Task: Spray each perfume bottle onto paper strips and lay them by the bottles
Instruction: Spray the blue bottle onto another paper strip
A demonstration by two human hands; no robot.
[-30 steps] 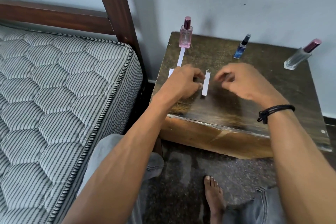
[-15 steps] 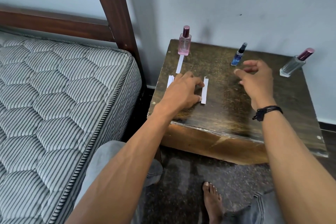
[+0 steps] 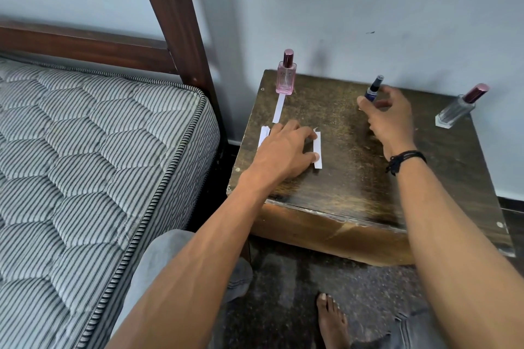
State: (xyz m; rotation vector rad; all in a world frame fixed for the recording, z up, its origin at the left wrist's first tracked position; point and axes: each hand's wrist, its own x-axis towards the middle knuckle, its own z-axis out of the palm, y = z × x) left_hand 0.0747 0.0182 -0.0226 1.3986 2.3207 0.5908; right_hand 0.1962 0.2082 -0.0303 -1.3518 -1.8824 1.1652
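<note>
At the far left lies the striped mattress (image 3: 85, 164), with the dark wooden bedpost (image 3: 175, 22) rising between it and the counter (image 3: 354, 184).

At the counter's back left corner the pink perfume bottle (image 3: 286, 76) stands upright with its maroon cap on. One paper strip (image 3: 279, 108) lies just in front of it, running toward you. Nearer you, a small stack of strips (image 3: 264, 136) sits by the left edge, partly under your left hand (image 3: 286, 153). That hand lies palm down on the counter, its fingers (image 3: 307, 137) nearly straight and close together. Your forefinger and thumb tips touch the left edge of a single strip (image 3: 317, 150), which lies flat on the wood.

Further right, at the back of the counter, your right hand (image 3: 394, 119) is on the small blue bottle (image 3: 373, 89). Your thumb is on its left side and the curled fingers wrap its right side and back, so the gap between them is narrow and filled by the bottle. The dark cap points up and slightly right. The base is hidden behind your thumb, so you cannot tell whether it rests on the wood. A black cord bracelet (image 3: 405, 159) circles that wrist.

Near the right back corner stands the clear bottle (image 3: 458, 110) with a maroon cap, well apart from your hand.

Below the counter, your bare foot (image 3: 331, 317) rests on the dark floor (image 3: 283, 278).
</note>
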